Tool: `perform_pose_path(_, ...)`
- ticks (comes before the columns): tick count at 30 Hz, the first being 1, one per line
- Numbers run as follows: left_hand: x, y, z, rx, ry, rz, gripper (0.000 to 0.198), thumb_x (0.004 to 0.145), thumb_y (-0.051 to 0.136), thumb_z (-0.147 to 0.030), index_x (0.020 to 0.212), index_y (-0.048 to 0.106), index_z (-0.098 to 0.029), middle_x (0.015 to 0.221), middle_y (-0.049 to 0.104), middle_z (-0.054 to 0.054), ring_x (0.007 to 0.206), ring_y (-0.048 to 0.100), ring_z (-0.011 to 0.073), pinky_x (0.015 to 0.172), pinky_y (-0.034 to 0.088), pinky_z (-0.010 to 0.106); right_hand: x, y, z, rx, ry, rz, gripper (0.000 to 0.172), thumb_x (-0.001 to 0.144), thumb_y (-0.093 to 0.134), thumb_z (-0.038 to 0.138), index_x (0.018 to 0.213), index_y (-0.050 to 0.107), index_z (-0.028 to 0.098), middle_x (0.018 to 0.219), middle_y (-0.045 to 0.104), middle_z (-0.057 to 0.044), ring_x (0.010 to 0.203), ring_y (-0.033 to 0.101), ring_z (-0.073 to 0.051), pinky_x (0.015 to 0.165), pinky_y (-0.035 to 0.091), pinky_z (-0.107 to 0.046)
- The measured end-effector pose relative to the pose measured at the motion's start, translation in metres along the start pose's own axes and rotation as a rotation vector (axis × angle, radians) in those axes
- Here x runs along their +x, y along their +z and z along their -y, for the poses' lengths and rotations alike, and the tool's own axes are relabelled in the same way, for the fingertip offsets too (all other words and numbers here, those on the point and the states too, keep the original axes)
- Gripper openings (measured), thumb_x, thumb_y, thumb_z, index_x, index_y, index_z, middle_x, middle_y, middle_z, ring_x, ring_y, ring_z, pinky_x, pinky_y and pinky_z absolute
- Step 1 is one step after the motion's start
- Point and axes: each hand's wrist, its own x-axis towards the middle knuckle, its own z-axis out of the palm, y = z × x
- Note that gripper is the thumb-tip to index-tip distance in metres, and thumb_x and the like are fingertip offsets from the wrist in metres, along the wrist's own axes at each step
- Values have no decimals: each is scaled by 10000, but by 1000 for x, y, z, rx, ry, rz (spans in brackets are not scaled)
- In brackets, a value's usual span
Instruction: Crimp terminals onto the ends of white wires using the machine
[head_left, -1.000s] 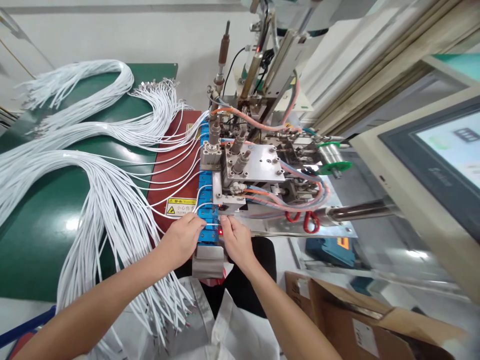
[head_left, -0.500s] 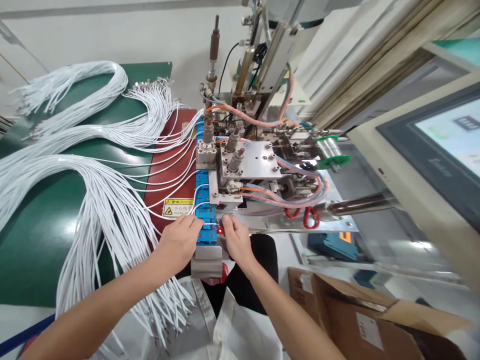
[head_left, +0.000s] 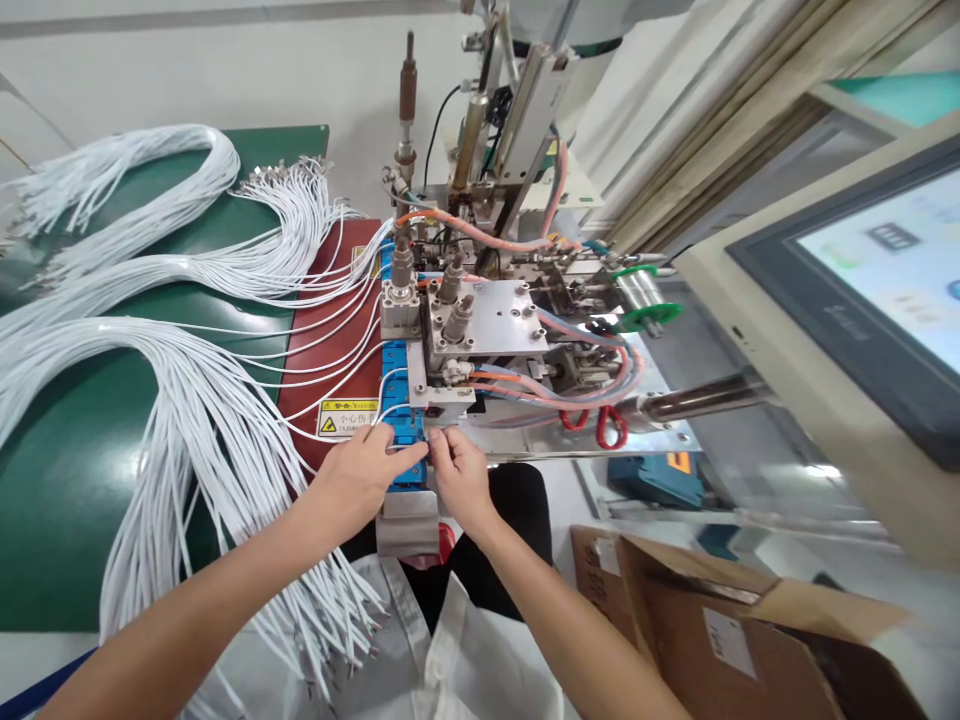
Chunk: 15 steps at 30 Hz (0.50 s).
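My left hand (head_left: 358, 470) is at the row of blue clamp blocks (head_left: 405, 472), its fingers curled on a white cable (head_left: 394, 446). Its index finger stretches right across a block, to the tip of my right hand. My right hand (head_left: 461, 478) pinches at the cable's end on the right edge of the blocks; its fingertips hide what is between them. Other white cables lie in the blocks farther up and run left to a large bundle (head_left: 172, 370). A bare metal plate (head_left: 407, 520) stands at the near end of the row.
The machine (head_left: 487, 318) with metal cylinders and orange hoses rises beyond my hands. A wire spool (head_left: 646, 300) sits on its right, below a screen (head_left: 892, 260). A warning label (head_left: 346, 418) is on the red plate. A cardboard box (head_left: 705, 620) stands lower right.
My left index finger has stretched out to the right over the block, towards my right fingertips. The right hand stays pinched at the cable end. The whole view has shifted slightly.
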Motion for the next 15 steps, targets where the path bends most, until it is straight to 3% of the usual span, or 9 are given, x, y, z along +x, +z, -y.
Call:
perform_pose_path(6,0,4,-1,43,20,0,503,778,394,-46,1204,453,-307,856,483,56,742,464,204,628,461,310,2,1,-2,46,40,36,370,818,392,416,524,304,210,471,313,67,468,309,-95,463,262,-222)
perform_pose_path(11,-11,12,8,-88,60,-138,391,838,351,-72,1212,412,-164,1020,522,99,938,488,218,859,430,396,2,-10,-4,117,95,19,377,824,394,458,565,433,187,500,378,50,496,371,-105,494,307,-227)
perform_pose_path(15,-25,13,16,-121,122,-163,282,882,349,-139,1140,462,-138,1089,531,110,1039,482,225,917,409,412,2,-21,-6,313,125,3,392,822,402,486,614,501,169,515,420,36,487,394,-106,486,327,-231)
